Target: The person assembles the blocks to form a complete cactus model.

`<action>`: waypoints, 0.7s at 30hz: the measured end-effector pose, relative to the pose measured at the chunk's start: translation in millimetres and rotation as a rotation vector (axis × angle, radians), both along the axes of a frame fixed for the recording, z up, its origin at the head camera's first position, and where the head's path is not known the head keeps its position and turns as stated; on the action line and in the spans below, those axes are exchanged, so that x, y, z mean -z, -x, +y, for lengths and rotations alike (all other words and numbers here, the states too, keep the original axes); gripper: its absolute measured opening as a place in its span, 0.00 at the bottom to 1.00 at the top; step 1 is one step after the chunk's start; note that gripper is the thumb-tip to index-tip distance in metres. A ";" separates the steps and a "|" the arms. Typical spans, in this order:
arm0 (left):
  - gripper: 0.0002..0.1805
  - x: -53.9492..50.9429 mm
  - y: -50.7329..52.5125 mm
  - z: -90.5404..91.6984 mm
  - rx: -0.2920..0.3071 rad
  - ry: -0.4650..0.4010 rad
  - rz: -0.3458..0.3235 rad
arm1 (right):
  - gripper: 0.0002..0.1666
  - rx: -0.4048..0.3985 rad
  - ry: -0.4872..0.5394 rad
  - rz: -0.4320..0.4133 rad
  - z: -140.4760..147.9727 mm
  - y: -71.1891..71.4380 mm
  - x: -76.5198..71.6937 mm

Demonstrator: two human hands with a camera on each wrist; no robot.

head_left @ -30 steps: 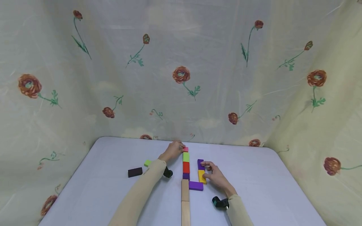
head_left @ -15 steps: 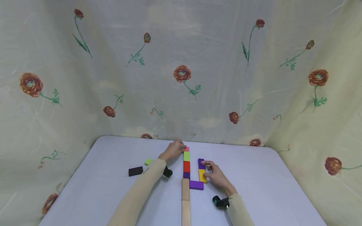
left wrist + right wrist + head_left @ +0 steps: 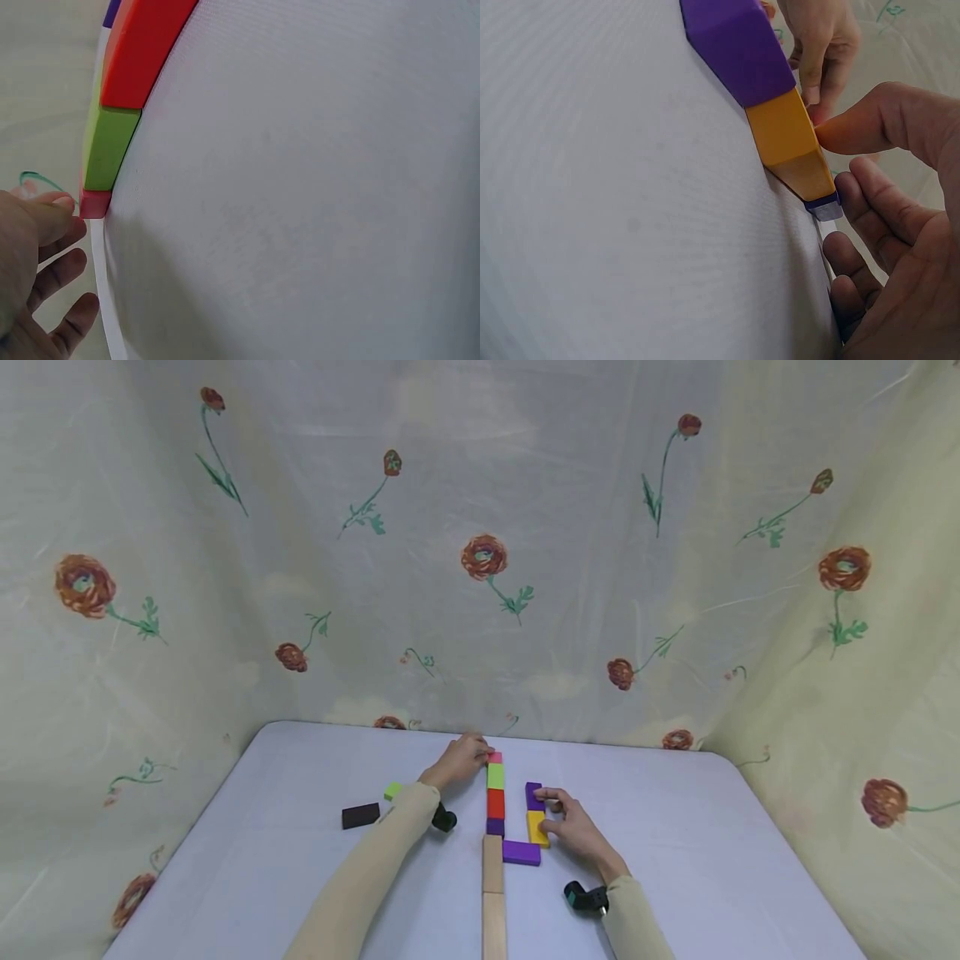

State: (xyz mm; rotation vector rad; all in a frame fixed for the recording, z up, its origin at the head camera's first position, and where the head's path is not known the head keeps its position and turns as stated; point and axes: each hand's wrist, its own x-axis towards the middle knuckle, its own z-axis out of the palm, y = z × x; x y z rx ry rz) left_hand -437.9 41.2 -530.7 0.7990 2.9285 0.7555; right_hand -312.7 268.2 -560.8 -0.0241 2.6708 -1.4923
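In the head view my left hand (image 3: pixel 459 760) is at the far end of a block row, its fingertips at a small pink block (image 3: pixel 495 757). A light green block (image 3: pixel 112 146), a red block (image 3: pixel 150 56) and a dark purple block (image 3: pixel 495 827) continue that row towards me. My right hand (image 3: pixel 577 828) rests its thumb on a yellow block (image 3: pixel 784 135), while a forefinger touches the dark purple block (image 3: pixel 533 795) beyond it. In the right wrist view the other fingers are bent loosely, holding nothing. A purple block (image 3: pixel 521 852) lies crosswise at the yellow block's near end.
Two plain wooden blocks (image 3: pixel 492 864) extend the row to the near side of the white table (image 3: pixel 285 893). Left of the left forearm lie a black block (image 3: pixel 361 816) and a green block (image 3: pixel 392 791), partly hidden by the sleeve. A flowered curtain (image 3: pixel 555 635) hangs behind.
The head view has shifted very slightly. Both hands and all the blocks keep their places.
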 end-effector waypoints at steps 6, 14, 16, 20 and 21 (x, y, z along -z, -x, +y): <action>0.16 -2.6 -1.4 -7.4 -0.013 -0.064 -0.032 | 0.29 -0.007 -0.009 0.002 -1.4 1.1 1.5; 0.16 -16.4 -8.6 -29.4 0.038 -0.218 -0.052 | 0.29 -0.006 -0.011 -0.005 -2.5 0.9 -0.4; 0.17 -21.7 -14.6 -35.5 0.035 -0.231 -0.058 | 0.29 -0.009 -0.009 -0.003 -2.3 0.9 -1.1; 0.20 -30.6 -31.8 -47.4 -0.011 -0.239 -0.076 | 0.29 -0.011 -0.016 -0.001 -1.0 1.2 -1.1; 0.20 -32.1 -36.2 -50.5 -0.024 -0.241 -0.076 | 0.29 -0.014 -0.018 0.001 -0.6 1.2 -1.2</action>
